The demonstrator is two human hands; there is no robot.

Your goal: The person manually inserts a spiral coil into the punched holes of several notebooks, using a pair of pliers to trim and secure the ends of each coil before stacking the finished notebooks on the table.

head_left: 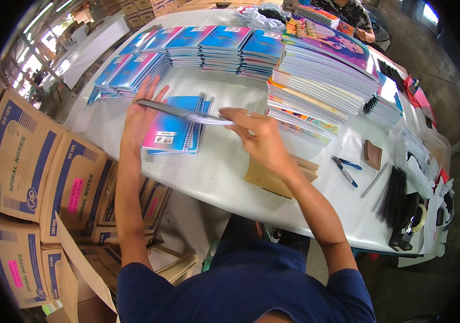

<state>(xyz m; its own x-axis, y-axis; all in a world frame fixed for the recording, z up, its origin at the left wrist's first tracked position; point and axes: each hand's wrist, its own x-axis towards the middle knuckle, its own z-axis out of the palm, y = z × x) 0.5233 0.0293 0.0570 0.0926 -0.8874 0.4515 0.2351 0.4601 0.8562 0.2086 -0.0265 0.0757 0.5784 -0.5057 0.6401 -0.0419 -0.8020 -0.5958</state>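
Note:
A spiral notebook [184,112], seen nearly edge-on and blurred, is held tilted above the table between my hands. My left hand [139,116] supports its far-left end, with the fingers stretched up behind it. At the other end, my right hand [257,132] pinches the edge between thumb and fingers. Directly beneath lies a small pile of blue and pink spiral notebooks [168,129], coils toward the right; the raised notebook partly hides it. Right of my right hand rises a tall stack of larger spiral notebooks [321,70] with colourful covers.
Stacks of blue notebooks [224,39] line the table's far side. Brown cardboard pieces [281,175], pliers [344,169], a brown block [372,154], loose black coils [392,196] and a tape dispenser [410,223] lie right. Cartons [22,156] crowd the left. Another person [356,19] is opposite.

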